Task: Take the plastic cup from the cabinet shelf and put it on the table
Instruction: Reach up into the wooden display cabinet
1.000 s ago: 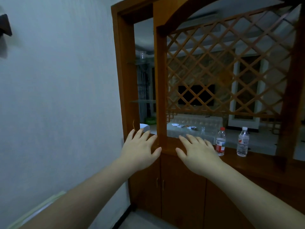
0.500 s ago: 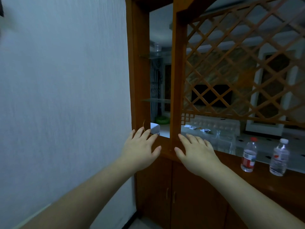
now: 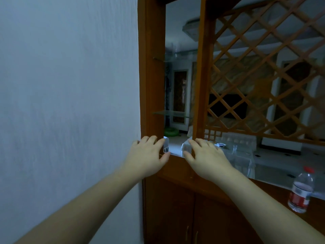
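Wooden cabinet fills the middle of the head view, its narrow open bay framed by two orange-brown posts. Inside that bay two glass shelves show: a lower glass shelf and an upper glass shelf. On the upper one stands a faint clear shape that I judge to be the plastic cup; it is too blurred to be sure.

Both hands hang low in front of the bay's sill, well below the cup. The left hand is spread flat with fingers apart, empty, in front of the cabinet's left post. The right hand is likewise splayed and empty, at the foot of the right post. A water bottle stands on the cabinet's counter, far right of the bay.

The step in hand looks like the approach: nothing is grasped yet. The next move calls for one hand to rise into the bay to the upper shelf and close around the cup. No table for setting it down is clearly in view.
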The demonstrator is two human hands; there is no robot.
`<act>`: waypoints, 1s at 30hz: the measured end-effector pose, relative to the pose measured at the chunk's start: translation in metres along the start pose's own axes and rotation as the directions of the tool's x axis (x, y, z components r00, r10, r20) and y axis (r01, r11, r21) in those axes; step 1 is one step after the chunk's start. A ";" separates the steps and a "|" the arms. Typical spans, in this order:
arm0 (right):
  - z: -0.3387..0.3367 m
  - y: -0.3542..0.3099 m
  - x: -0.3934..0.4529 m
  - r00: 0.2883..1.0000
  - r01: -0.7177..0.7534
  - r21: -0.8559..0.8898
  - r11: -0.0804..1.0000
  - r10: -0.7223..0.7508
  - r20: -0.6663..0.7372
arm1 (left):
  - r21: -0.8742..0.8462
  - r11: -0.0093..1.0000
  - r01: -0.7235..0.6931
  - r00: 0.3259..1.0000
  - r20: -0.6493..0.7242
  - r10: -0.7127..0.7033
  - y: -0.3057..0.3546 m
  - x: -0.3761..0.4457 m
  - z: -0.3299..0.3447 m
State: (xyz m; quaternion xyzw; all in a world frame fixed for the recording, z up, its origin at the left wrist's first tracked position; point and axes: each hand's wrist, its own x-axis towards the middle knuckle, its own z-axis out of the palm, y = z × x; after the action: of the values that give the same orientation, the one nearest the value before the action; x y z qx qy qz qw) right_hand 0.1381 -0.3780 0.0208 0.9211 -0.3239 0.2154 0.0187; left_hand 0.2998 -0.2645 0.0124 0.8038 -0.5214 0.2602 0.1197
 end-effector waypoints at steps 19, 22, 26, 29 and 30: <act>0.028 0.097 0.260 0.987 0.107 0.067 0.992 -0.098 -0.128 | -0.032 0.999 0.010 0.997 -0.074 -0.012 -0.016 0.273 0.099; 0.022 0.103 0.299 0.986 0.113 0.095 0.989 -0.100 -0.137 | -0.031 0.999 0.023 0.998 -0.055 -0.024 -0.027 0.305 0.101; 0.016 0.103 0.343 0.974 0.148 0.117 0.982 -0.124 -0.188 | -0.074 0.997 0.025 0.996 -0.081 -0.031 -0.045 0.341 0.096; 0.013 0.098 0.374 0.969 0.150 0.151 0.977 -0.115 -0.217 | -0.152 0.988 0.023 0.998 -0.059 -0.033 -0.059 0.364 0.099; 0.012 0.095 0.385 0.969 0.149 0.156 0.976 -0.113 -0.222 | -0.171 0.985 0.016 0.998 -0.056 -0.026 -0.063 0.371 0.100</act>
State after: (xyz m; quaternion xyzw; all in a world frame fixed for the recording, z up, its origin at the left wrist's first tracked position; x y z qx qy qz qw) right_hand 0.3534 -0.6818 0.1572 0.9106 -0.2386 0.3374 -0.0118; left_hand 0.5053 -0.5722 0.1354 0.7882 -0.5296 0.2363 0.2060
